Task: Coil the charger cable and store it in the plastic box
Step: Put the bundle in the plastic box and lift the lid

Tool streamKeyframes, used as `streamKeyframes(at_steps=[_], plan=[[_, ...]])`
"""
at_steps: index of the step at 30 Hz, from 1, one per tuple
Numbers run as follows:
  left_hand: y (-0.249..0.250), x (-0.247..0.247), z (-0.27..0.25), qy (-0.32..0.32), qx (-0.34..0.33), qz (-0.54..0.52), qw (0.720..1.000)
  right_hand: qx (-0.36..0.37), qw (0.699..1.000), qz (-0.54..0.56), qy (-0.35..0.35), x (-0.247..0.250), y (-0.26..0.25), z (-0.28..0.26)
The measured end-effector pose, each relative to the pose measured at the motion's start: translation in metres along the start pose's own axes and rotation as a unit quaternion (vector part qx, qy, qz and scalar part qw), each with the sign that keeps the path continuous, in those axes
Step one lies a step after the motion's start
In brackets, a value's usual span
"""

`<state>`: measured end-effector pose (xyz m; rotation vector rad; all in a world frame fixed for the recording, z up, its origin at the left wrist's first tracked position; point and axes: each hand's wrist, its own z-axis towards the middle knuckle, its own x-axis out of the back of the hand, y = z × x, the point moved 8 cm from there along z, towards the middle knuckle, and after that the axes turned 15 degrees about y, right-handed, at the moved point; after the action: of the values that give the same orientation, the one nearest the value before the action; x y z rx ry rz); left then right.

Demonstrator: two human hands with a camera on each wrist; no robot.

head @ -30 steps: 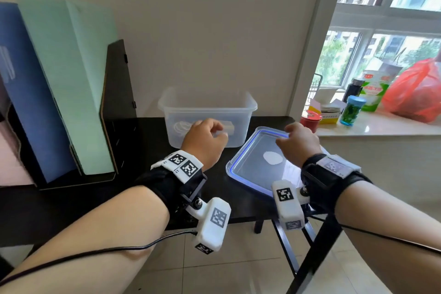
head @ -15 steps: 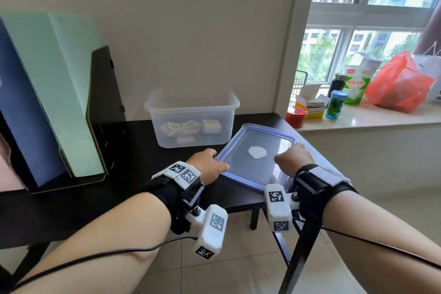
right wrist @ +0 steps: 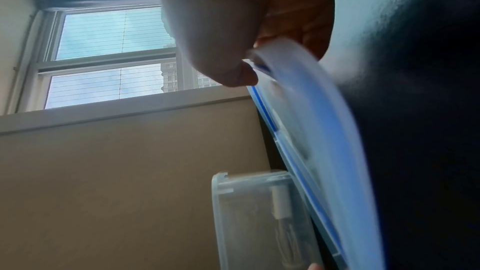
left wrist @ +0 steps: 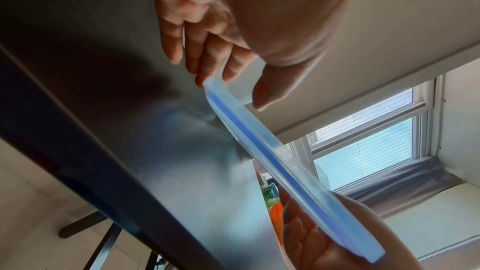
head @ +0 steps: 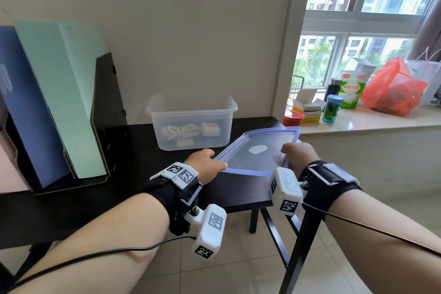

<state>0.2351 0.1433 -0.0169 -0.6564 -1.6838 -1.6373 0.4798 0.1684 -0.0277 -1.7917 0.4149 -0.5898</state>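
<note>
Both hands, left hand and right hand, pinch the blue-rimmed lid by its near corners, tilted; plastic box, coiled charger cable inside, sits far-left of it.

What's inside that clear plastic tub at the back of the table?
Through the tub wall you can see a coiled white cable, a pale square charger block and a smaller pale piece below. The frosted plastic blurs what that smaller piece is.
</note>
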Motion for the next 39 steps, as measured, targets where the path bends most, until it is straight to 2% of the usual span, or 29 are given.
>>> streamKeyframes(at_steps=[2, 5, 9, 12, 15, 20, 24, 29, 32, 36, 39], plan=[[0.001, -0.001, -0.001, -0.005, -0.005, -0.002, 1.0, 0.023, 1.0, 0.011, 0.008, 0.001, -0.006, -0.001], [0.005, 0.0, -0.003, -0.005, -0.019, -0.012, 1.0, 0.107, 0.993, 0.023, 0.038, 0.004, -0.026, -0.006], [0.006, 0.008, 0.001, 0.011, -0.022, -0.031, 0.999, 0.237, 0.968, 0.008, 0.08, 0.003, -0.064, -0.021], [0.007, 0.019, 0.008, 0.03, -0.023, -0.049, 0.998, 0.306, 0.947, 0.002, 0.095, 0.003, -0.091, -0.04], [0.006, 0.034, 0.015, 0.063, -0.023, -0.057, 0.996, 0.33, 0.938, 0.005, 0.103, 0.001, -0.111, -0.046], [-0.001, 0.069, 0.03, 0.163, -0.017, -0.084, 0.983, 0.341, 0.936, -0.001, 0.086, -0.018, -0.133, -0.042], [-0.013, 0.106, 0.044, 0.255, 0.0, -0.087, 0.963, 0.413, 0.903, -0.073, 0.095, -0.039, -0.157, -0.055], [-0.031, 0.131, 0.058, 0.31, 0.035, -0.062, 0.948, 0.48, 0.861, -0.147, 0.079, -0.075, -0.174, -0.059], [-0.042, 0.136, 0.066, 0.321, 0.053, -0.068, 0.943, 0.501, 0.843, -0.183, 0.074, -0.096, -0.175, -0.06], [-0.057, 0.128, 0.081, 0.276, 0.079, -0.123, 0.95, 0.511, 0.834, -0.203, 0.05, -0.121, -0.17, -0.062], [-0.064, 0.127, 0.087, 0.282, 0.071, -0.172, 0.941, 0.536, 0.807, -0.246, 0.03, -0.139, -0.163, -0.063]])
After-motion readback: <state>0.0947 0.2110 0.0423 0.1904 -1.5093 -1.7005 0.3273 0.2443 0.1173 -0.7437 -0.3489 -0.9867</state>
